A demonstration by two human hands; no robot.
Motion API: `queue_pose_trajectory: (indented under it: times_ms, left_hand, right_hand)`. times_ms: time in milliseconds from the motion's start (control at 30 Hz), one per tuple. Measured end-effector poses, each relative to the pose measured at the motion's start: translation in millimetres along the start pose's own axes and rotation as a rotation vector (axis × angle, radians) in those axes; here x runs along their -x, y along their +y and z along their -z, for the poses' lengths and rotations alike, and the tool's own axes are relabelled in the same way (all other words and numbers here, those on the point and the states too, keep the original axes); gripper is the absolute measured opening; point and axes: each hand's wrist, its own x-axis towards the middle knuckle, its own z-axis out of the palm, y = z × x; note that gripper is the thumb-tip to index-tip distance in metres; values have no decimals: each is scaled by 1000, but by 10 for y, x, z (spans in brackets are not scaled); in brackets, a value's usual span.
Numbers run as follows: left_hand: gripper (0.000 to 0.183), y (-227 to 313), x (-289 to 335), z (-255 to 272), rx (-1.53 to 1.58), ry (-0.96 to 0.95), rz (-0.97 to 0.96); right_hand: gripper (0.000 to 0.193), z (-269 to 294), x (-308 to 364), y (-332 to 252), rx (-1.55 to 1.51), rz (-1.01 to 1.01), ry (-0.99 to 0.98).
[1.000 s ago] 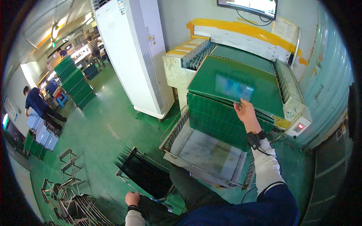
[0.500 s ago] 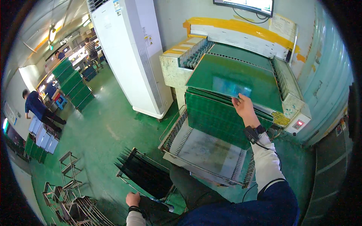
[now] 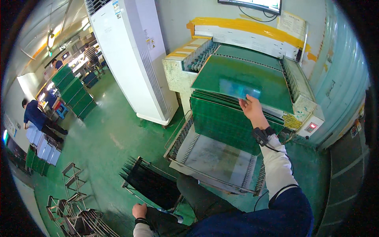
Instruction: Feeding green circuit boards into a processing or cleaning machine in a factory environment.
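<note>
A flat green panel (image 3: 244, 73) lies on the rollers of a conveyor machine (image 3: 173, 73), its near edge jutting out toward me. My right hand (image 3: 253, 110) is at that edge, with the thumb at the top and curled fingers just below, pinching it. Beneath, several more green panels (image 3: 221, 122) stand upright, close together, in a slotted rack (image 3: 217, 158). My left hand (image 3: 139, 211) rests low by my knee, fingers curled in and nothing visible in them.
Left of the machine stands a tall white cabinet unit (image 3: 136, 59). A black slotted rack (image 3: 152, 183) is on the floor near my legs, with metal frames (image 3: 75, 209) farther left. Stacked green panels (image 3: 73, 93) and a person (image 3: 37, 116) bending over pale boxes are beyond.
The whole view has shifted slightly. My right hand stays at the panel's near edge, its lower fingers a little more spread. My left hand has hardly moved.
</note>
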Motion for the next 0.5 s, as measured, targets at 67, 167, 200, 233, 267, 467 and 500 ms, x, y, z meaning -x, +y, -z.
queue_pose_trajectory:
  times_ms: [67, 167, 200, 233, 267, 467, 500]
  left_hand:
    - [40, -42, -7, -12, 3, 1, 8]
    - [39, -20, 10, 1, 0, 1, -7]
    - [38, 15, 35, 33, 12, -8, 3]
    - [38, 38, 48, 53, 24, -17, 14]
    - [38, 37, 38, 44, 24, -17, 13]
    - [36, 24, 53, 65, 31, -1, -9]
    - [36, 35, 61, 75, 20, -3, -4]
  right_hand:
    - [25, -9, -25, 10, -4, -1, 0]
    - [27, -32, -33, 11, 17, 10, 35]
    - [28, -23, -40, 4, 18, 14, 31]
    - [28, -15, -48, -4, 18, 18, 27]
    - [28, -6, -56, -13, 18, 18, 27]
    - [29, 42, -153, -28, 17, -6, -4]
    - [29, 50, -158, -23, 7, -6, -7]
